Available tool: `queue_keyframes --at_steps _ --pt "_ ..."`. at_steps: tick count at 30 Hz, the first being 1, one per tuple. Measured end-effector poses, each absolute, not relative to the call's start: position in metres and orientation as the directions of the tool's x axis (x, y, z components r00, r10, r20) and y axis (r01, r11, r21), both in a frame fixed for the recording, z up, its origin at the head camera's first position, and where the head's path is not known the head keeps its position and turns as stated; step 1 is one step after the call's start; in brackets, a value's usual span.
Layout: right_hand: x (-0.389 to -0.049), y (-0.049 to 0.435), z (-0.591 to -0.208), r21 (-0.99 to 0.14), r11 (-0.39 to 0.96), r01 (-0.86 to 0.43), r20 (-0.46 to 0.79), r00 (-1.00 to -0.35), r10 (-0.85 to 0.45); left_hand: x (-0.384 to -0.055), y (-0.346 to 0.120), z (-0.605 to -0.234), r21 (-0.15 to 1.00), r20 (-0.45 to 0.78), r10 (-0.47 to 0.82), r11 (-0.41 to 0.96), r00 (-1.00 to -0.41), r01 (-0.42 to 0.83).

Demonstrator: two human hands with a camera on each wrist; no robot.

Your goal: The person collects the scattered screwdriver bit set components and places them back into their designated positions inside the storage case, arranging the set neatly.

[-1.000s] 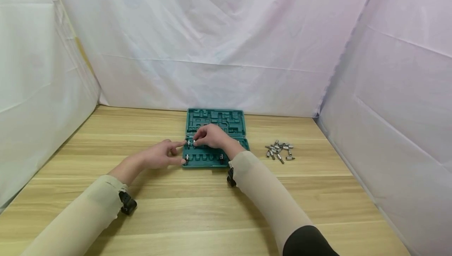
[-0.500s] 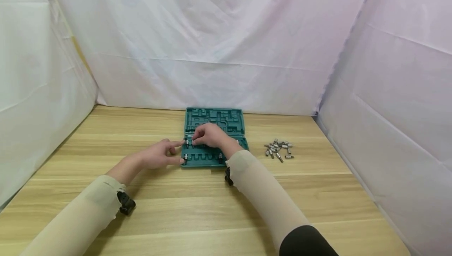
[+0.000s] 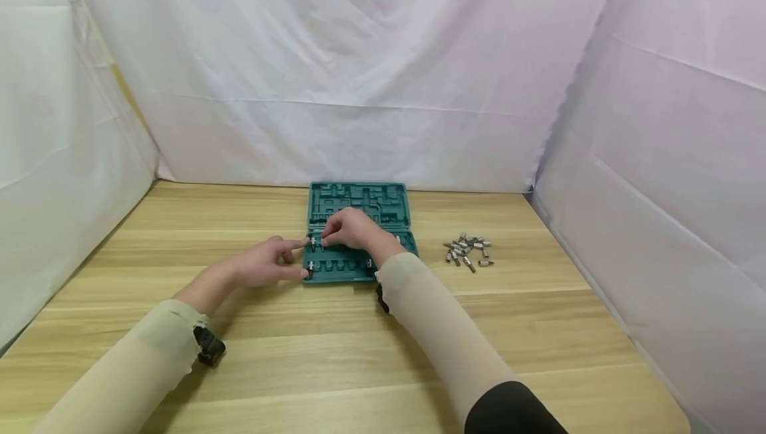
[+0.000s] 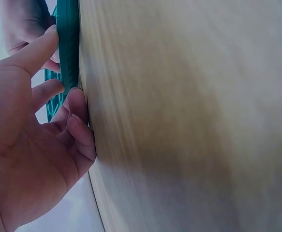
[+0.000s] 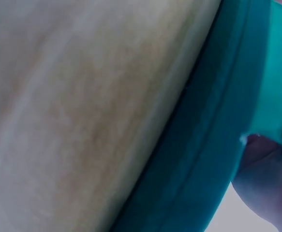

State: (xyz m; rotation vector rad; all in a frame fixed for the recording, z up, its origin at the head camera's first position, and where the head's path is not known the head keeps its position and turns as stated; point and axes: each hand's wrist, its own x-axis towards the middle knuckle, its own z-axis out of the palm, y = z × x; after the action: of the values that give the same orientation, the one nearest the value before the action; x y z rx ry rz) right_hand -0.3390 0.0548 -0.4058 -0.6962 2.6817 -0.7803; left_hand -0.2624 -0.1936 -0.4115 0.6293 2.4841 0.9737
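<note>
An opened green plastic case (image 3: 338, 280) lies toward the back of the table, its lid (image 3: 389, 196) leaning back. My left hand (image 3: 263, 264) rests at its left side; the straight index finger and thumb press on the edge, and the other fingers are bent in, as the left wrist view shows. Over the back row my right hand (image 3: 353, 229) pinches a small silver bit socket, mostly hidden by the fingertips. Seated beside it is another bit socket (image 3: 313, 242). In the front row sit one bit socket (image 3: 310, 268) at the left and another (image 3: 369, 265) farther right.
A loose pile of silver bit sockets (image 3: 469, 248) lies on the wooden table (image 3: 287, 367), right of the case. White cloth (image 3: 359, 88) hangs behind the table and along both sides. Moulded slots run along the case's front row.
The head view shifts slightly, so everything slides a little left in it. Both hands stay at the same spots on the case, the right still pinching at the back row.
</note>
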Motion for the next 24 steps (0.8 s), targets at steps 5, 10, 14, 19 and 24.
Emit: queue_keyframes --at_steps 5,10,14,19,24 --pt "-0.3412 0.0524 -0.4066 -0.560 0.743 -0.367 -0.120 -0.851 -0.511 -0.2644 -0.1959 -0.4121 0.704 -0.191 0.536 0.658 -0.822 0.265" --pt "-0.3403 0.0502 -0.4058 -0.558 0.752 -0.352 -0.136 -0.855 -0.501 -0.2643 -0.1978 -0.4134 0.693 -0.199 0.530 0.671 -0.824 0.264" --pt "-0.3412 0.0494 -0.4040 -0.550 0.752 -0.362 -0.135 -0.851 -0.508 -0.2643 -0.1982 -0.4119 0.695 -0.197 0.525 0.670 -0.828 0.259" --pt "-0.3415 0.0511 -0.4050 -0.552 0.749 -0.367 -0.133 -0.847 -0.514 -0.2637 -0.1974 -0.4110 0.697 -0.195 0.521 0.669 -0.831 0.257" --pt "-0.3406 0.0530 -0.4085 -0.618 0.716 -0.323 -0.145 -0.849 -0.508 -0.2622 -0.1985 -0.4123 0.683 -0.195 0.528 0.678 -0.827 0.271"
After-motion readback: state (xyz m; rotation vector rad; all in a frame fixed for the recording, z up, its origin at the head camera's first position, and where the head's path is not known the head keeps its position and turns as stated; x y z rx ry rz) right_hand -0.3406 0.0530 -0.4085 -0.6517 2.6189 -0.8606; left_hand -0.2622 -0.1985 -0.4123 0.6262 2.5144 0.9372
